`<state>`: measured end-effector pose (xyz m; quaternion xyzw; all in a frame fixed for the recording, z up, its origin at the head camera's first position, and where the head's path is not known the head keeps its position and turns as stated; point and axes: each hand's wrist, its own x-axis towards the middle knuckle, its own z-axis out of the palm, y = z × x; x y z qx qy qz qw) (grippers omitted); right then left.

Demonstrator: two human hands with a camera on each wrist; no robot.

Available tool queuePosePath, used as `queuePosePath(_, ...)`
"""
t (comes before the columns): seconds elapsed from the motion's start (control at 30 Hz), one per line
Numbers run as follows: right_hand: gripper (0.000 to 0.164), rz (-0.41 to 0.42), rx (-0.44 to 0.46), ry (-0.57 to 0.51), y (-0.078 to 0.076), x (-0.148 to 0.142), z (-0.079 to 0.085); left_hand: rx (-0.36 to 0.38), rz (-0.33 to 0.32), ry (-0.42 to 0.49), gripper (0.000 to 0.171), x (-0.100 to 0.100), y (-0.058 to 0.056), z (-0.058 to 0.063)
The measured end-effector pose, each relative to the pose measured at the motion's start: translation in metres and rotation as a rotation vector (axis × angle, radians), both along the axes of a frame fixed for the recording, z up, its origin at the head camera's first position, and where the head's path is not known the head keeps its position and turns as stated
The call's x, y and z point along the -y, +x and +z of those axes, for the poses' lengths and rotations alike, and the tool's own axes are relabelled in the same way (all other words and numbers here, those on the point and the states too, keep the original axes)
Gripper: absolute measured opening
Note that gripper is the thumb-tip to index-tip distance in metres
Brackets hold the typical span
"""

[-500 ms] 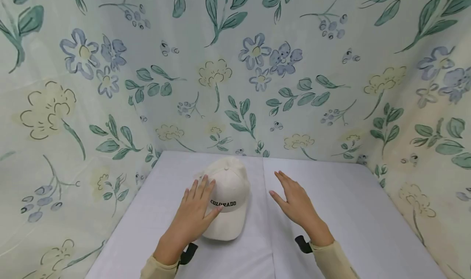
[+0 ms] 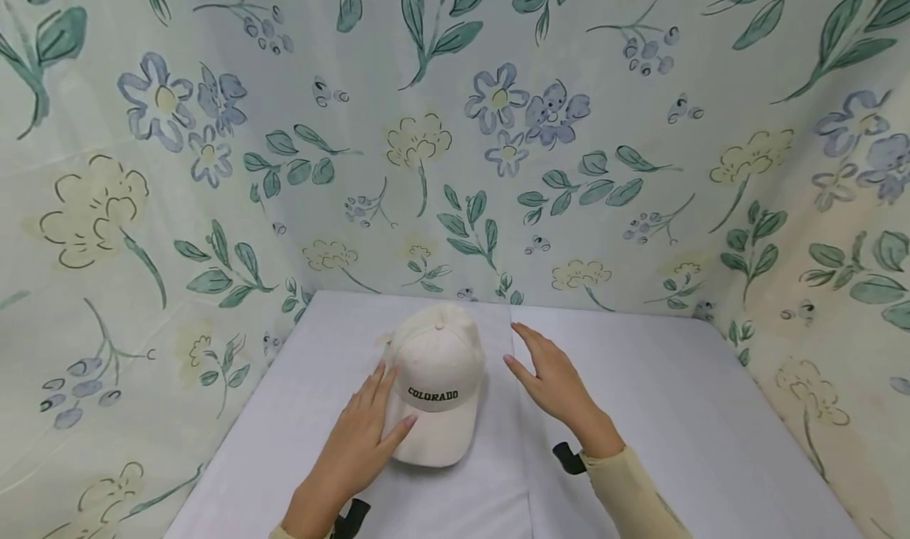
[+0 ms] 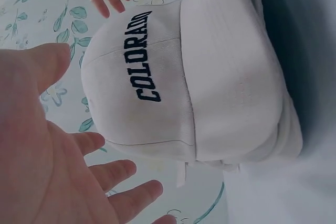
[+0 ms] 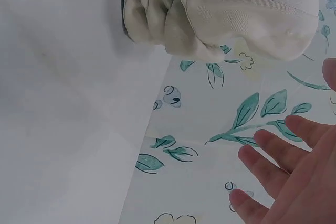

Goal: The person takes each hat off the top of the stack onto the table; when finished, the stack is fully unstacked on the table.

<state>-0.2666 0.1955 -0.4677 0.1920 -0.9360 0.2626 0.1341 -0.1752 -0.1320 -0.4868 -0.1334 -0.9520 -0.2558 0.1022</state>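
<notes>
An off-white baseball cap (image 2: 439, 357) with COLORADO in dark letters on its front sits on the table, brim toward me. Layered edges show under the brim (image 3: 236, 77) in the left wrist view, and the right wrist view shows folded cream fabric (image 4: 205, 14) at the cap's side and back. My left hand (image 2: 351, 440) is at the cap's left side, fingers extended and overlapping its edge in the head view. To the right of the cap, my right hand (image 2: 558, 385) hovers apart from it with fingers straight and nothing held.
A white cloth (image 2: 640, 412) with a crease down the middle covers the table. Floral curtains (image 2: 426, 167) enclose the back and both sides. A dark strap piece (image 2: 569, 458) sits at the right wrist, another (image 2: 351, 517) at the left.
My left hand has drawn back toward me and left, uncovering more of the cap's front. My right hand has shifted left, closer to the cap. The cap stays in place.
</notes>
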Motion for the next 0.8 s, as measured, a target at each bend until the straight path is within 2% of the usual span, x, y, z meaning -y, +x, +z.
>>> queuePosePath(0.23,0.064,0.025,0.056,-0.066,-0.018,0.012,-0.005,0.091,0.032,0.033,0.084,0.004,0.005,-0.015)
queuePosePath(0.53,0.064,0.035,0.088,-0.068,-0.032,0.027,-0.007,0.174,0.056,0.061,0.086,0.006,0.008,-0.026)
queuePosePath(0.8,0.061,0.037,0.127,-0.066,-0.039,0.036,-0.007,0.175,0.095,0.061,0.085,0.006,0.009,-0.030)
